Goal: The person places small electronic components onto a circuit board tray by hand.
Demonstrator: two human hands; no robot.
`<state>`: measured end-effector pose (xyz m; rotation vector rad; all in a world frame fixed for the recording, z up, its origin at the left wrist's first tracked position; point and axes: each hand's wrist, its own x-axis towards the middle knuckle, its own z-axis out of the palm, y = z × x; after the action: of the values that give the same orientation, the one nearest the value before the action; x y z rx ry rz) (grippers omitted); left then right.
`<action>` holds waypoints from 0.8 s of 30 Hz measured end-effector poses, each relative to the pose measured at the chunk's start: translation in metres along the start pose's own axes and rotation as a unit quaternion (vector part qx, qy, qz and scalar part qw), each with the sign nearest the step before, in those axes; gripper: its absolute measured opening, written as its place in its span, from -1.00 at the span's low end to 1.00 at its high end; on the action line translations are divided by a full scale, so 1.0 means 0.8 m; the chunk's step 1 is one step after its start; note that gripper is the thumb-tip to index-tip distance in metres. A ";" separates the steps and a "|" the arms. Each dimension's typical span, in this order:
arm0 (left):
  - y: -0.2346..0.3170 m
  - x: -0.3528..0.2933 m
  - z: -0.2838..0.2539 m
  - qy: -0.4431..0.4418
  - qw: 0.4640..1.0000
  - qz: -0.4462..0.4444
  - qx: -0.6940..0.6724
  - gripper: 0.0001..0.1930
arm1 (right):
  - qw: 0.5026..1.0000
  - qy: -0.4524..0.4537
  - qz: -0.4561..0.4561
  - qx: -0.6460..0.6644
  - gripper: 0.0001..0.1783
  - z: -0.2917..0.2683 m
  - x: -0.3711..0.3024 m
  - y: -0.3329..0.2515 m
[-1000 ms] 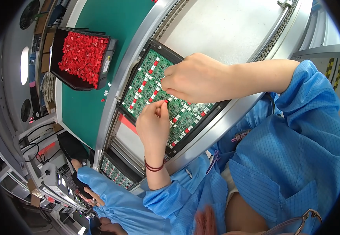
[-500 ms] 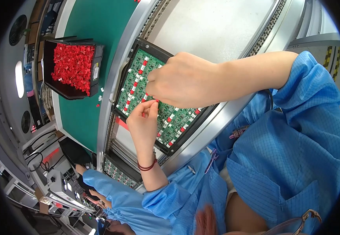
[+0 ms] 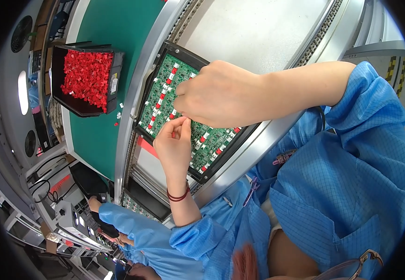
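One PCB (image 3: 216,140), black frame (image 3: 233,148) round edges, prob. for steadiness.
L hand (image 3: 172,147) pinched, R hand (image 3: 214,95) curled (can't tell contents).

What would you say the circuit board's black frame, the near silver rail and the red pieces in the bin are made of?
Black frame: matte, perhaps plastic or composite; its dull surface leaves that open. Silver rail: probably aluminium, judging by its satin sheen. Red pieces: likely moulded plastic, from their uniform bright colour; finish too small to judge.

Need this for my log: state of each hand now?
Left hand: closed in a pinch; contents can't be told.
Right hand: curled over green circuitry; grip hidden.
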<state>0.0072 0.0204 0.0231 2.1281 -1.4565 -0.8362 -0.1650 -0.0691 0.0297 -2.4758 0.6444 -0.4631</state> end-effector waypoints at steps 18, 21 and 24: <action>0.000 -0.005 -0.020 -0.006 0.995 0.046 0.085 -0.88 | 0.998 -0.005 0.022 0.050 -0.85 0.011 0.016 0.006; -0.001 -0.011 -0.048 0.082 0.990 0.033 -0.114 -0.84 | 0.997 0.000 -0.016 0.070 -0.83 0.020 0.020 0.008; -0.043 0.015 -0.050 0.153 0.962 0.026 -0.224 -0.82 | 0.998 0.007 -0.031 0.048 -0.83 0.056 0.020 0.020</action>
<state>0.0611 0.0216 0.0274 1.7750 -1.0429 -0.6998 -0.1373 -0.0713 -0.0124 -2.4101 0.5390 -0.5243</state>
